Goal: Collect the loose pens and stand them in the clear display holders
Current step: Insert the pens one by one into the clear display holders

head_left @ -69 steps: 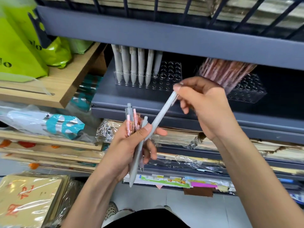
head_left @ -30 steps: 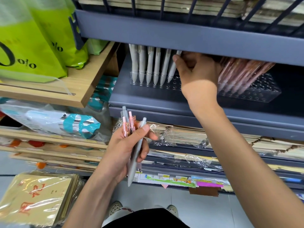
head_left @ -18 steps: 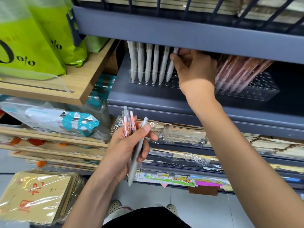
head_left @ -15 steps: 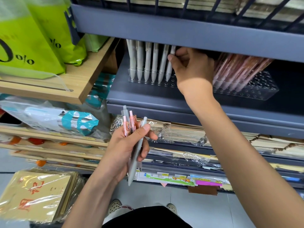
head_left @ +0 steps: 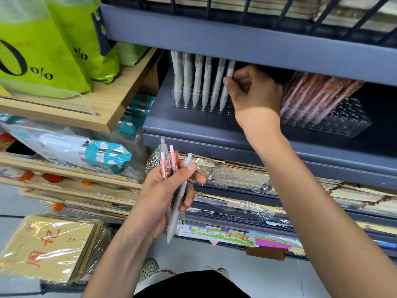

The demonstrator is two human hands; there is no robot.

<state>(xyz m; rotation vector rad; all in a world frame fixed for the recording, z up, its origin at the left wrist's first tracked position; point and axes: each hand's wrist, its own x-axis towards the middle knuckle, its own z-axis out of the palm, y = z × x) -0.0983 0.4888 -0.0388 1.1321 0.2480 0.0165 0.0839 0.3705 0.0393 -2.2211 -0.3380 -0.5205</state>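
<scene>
Several pale grey pens [head_left: 198, 82] stand in a row in a clear display holder [head_left: 202, 107] on the dark grey shelf. My right hand [head_left: 252, 93] reaches under the upper shelf and pinches the rightmost grey pen [head_left: 226, 87], whose tip sits in the holder. My left hand [head_left: 166, 194] is lower down and grips a bundle of loose pens: a long grey pen [head_left: 177, 208] under the thumb and pink and grey pens [head_left: 167, 160] sticking up. A second clear holder [head_left: 335, 123] to the right carries several leaning pink pens [head_left: 318, 95].
The upper shelf's front lip [head_left: 247, 41] hangs low over the pens. A wooden shelf [head_left: 116, 100] with green bags [head_left: 43, 52] juts out at left. Wrapped notebooks [head_left: 240, 175] fill the shelves below. A stack of yellow booklets [head_left: 49, 246] lies bottom left.
My right hand took one grey pen from the left hand's bundle, carried it up under the shelf and stood it at the row's right end. The left hand has stayed put.
</scene>
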